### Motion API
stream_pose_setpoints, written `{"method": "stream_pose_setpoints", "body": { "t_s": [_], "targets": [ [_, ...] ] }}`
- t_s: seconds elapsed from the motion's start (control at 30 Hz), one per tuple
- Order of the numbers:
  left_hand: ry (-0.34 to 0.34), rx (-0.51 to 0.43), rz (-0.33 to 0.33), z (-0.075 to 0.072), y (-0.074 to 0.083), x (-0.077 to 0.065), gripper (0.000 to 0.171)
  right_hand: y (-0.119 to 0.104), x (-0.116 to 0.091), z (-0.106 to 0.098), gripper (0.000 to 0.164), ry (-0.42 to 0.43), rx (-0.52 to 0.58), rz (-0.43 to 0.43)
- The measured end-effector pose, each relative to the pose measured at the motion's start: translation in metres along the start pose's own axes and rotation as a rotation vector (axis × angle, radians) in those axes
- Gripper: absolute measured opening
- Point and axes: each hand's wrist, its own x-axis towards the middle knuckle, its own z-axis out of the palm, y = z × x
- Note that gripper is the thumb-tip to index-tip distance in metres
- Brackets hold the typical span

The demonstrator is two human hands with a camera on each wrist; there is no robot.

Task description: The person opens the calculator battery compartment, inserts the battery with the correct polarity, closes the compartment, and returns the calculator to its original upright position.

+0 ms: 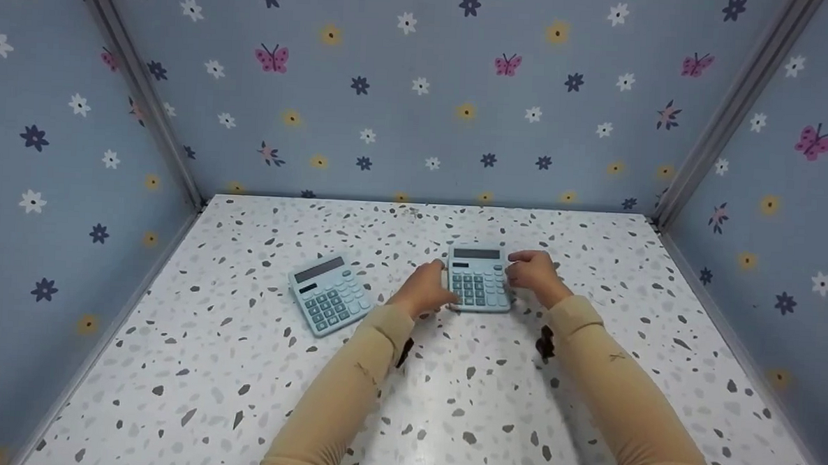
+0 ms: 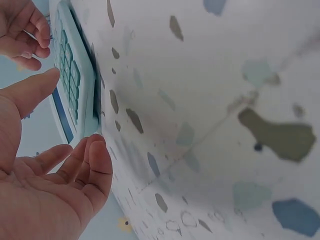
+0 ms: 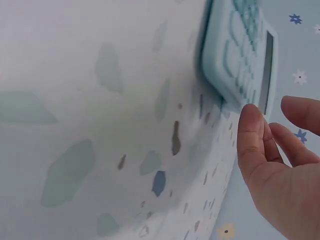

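A desk (image 1: 462, 416) carries a calculator (image 1: 478, 281), a second calculator (image 1: 329, 296) askew to its left. The left hand (image 1: 423, 289), thumb and fingers apart, reaches the first calculator's left edge; the right hand (image 1: 534, 274), likewise parted, its right.

On the white speckled bench (image 1: 205, 363), a pale-blue rectangular plastic calculator (image 1: 331, 297) lies left of a matching second calculator (image 1: 478, 281) set between left hand (image 1: 423, 289) and right hand (image 1: 534, 275), blue flowered wall (image 1: 433, 121) behind.
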Motion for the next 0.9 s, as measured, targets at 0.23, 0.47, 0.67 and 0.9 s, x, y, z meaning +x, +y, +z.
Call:
{"method": "stream_pose_setpoints", "body": {
  "t_s": [0.23,0.47,0.67,0.9],
  "targets": [
    [0.013,0.075,0.034,-0.009,-0.003,-0.012,0.076,-0.009,-0.011,0.002,0.048,-0.008,0.011,-0.035],
    [0.014,0.064,0.028,-0.018,-0.005,-0.023,0.074,-0.016,-0.022,0.004,0.049,-0.002,0.039,-0.103],
    [-0.005,0.021,0.035,-0.022,-0.010,-0.034,0.071,-0.012,-0.032,0.008,0.046,-0.002,0.066,-0.176],
    [0.026,0.023,0.079,-0.030,-0.018,-0.049,0.074,-0.013,-0.043,0.013,0.045,-0.013,0.085,-0.212]
  ]
}}
